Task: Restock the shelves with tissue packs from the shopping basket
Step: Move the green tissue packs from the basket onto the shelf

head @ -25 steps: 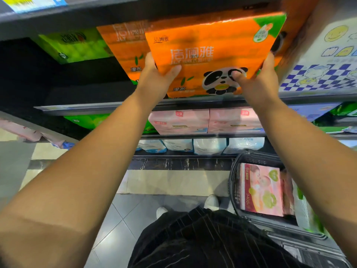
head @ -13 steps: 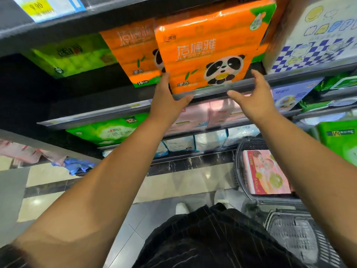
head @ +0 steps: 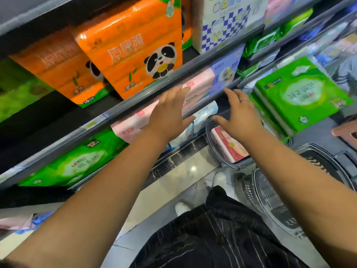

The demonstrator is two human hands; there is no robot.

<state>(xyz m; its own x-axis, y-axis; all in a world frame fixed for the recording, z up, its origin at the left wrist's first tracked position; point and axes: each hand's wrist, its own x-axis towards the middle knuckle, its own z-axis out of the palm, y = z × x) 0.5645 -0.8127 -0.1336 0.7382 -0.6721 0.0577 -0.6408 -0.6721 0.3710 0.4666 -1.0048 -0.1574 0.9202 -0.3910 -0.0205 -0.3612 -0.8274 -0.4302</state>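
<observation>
On my feed both hands are free, nothing held. L hand (head: 170, 111) is flat, fingers straight and spread, thumb out wide; fingertips overlap the shelf rail (head: 123, 110), but the blur means I can't tell contact vs just in front. R hand (head: 239, 117) is the same: palm down, fingers spread wide, ring (head: 244, 100) on one finger, no contact w/ any pack that I can see. The hands are near each other w/ a clear gap between them.

The orange panda pack (head: 135, 51) stands upright on the shelf above the rail, front face out, above the L hand. It's just beside a second orange pack (head: 58, 60) on its left, and a blue-check pack (head: 226, 22) is on its right. Pink packs (head: 199, 86) sit on the shelf below, behind the fingers.

The shopping basket (head: 237, 165) is on the floor under the R hand, w/ a pink-red pack (head: 228, 146) lying inside. A green pack (head: 301, 93) is to the R of that hand.
</observation>
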